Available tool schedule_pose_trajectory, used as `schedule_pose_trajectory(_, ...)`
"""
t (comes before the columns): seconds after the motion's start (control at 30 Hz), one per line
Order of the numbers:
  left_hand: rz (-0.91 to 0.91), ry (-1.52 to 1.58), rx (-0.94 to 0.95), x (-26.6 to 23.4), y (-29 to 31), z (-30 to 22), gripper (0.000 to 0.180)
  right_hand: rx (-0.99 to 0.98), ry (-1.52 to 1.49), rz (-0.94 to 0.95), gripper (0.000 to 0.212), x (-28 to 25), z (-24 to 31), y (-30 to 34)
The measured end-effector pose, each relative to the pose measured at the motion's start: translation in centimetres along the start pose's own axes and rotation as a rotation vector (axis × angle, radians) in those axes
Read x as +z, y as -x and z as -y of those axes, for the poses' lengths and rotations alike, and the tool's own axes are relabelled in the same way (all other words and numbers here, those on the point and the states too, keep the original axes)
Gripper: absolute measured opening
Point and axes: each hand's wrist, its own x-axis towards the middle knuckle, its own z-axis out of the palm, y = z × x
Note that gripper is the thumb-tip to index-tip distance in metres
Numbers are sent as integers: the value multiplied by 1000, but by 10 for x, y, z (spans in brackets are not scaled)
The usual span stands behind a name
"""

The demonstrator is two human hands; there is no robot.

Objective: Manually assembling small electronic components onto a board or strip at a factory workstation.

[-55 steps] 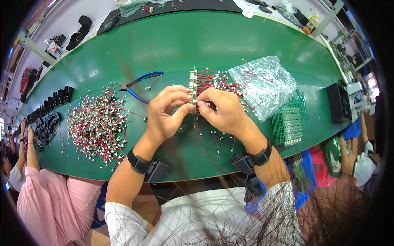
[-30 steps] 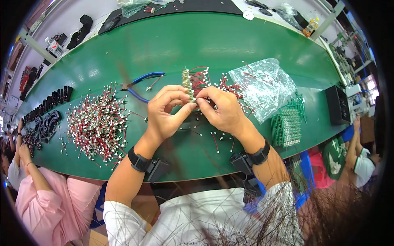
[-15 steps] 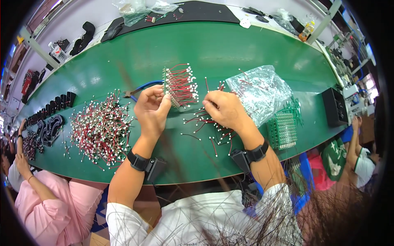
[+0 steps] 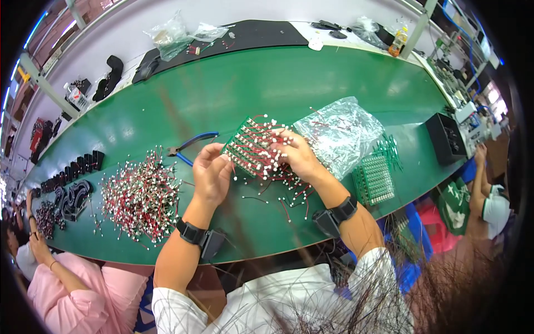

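Note:
My left hand (image 4: 212,173) pinches the near-left edge of a green circuit board panel (image 4: 240,142), tilted above the table. Many short red wires with white connectors (image 4: 260,146) stick out from its face toward the right. My right hand (image 4: 301,159) is at the free ends of these wires, with thumb and fingers closed on some of them; the exact grip is partly hidden by the connectors. Under and beside the right hand lie loose wires (image 4: 286,201) on the green table. Blue-handled cutters (image 4: 192,143) rest just beyond my left hand.
A big heap of red and black wires with white plugs (image 4: 140,197) lies left. To the right are a clear plastic bag (image 4: 347,131), a stack of green boards (image 4: 374,181), green strips (image 4: 389,150) and a black box (image 4: 444,138). Co-workers sit on both sides.
My right hand has moved up from the loose wires to the wires on the board. My left hand has turned the board from edge-on to slanted, showing more of its face. The view has shifted slightly.

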Motion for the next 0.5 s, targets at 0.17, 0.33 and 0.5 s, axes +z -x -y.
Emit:
schedule_pose_trajectory(0.17,59,-12,4,-2,4,-4,25,8,-90,73,24,8,6,5)
schedule_pose_trajectory(0.33,148,-44,71,3,2,-1,26,-137,-56,33,26,4,1,-1)
schedule_pose_trajectory(0.5,198,-45,80,-2,3,1,26,-69,49,35,27,7,23,8)
